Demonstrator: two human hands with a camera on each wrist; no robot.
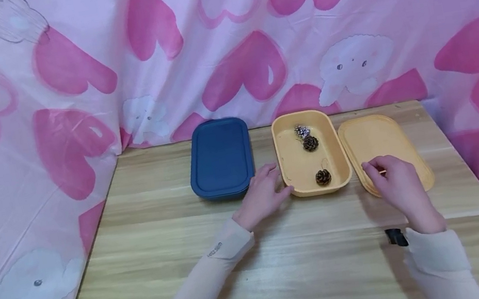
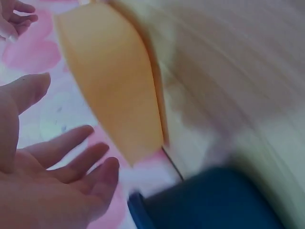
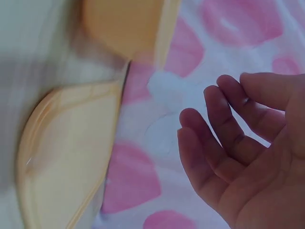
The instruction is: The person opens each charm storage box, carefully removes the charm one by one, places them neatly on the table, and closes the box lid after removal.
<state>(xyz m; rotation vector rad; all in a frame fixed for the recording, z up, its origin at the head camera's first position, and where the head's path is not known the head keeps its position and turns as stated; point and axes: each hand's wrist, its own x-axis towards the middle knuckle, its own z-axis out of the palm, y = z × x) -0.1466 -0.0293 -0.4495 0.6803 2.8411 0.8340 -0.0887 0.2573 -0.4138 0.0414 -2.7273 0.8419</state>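
A yellow rectangular container [image 1: 293, 162], uncovered, stands on the table with a frosted pine cone [image 1: 302, 131] and a brown pine cone [image 1: 310, 143] together near its far end. Another brown pine cone [image 1: 323, 177] lies toward its near end. My left hand [image 1: 263, 194] is at the container's near left corner, fingers spread and relaxed; whether the thumb touches the rim I cannot tell. Over the flat yellow lid [image 1: 374, 136], right of the container, hovers my right hand [image 1: 397, 184]. Its fingers are loosely bent and hold nothing in the right wrist view.
A dark blue box with its lid on [image 1: 221, 160] stands left of the yellow container, close to my left hand. Behind the wooden table [image 1: 288, 277] hangs a pink heart-patterned cloth [image 1: 241, 71], which also runs along both sides. Something black [image 1: 396, 237] shows at my right wrist.
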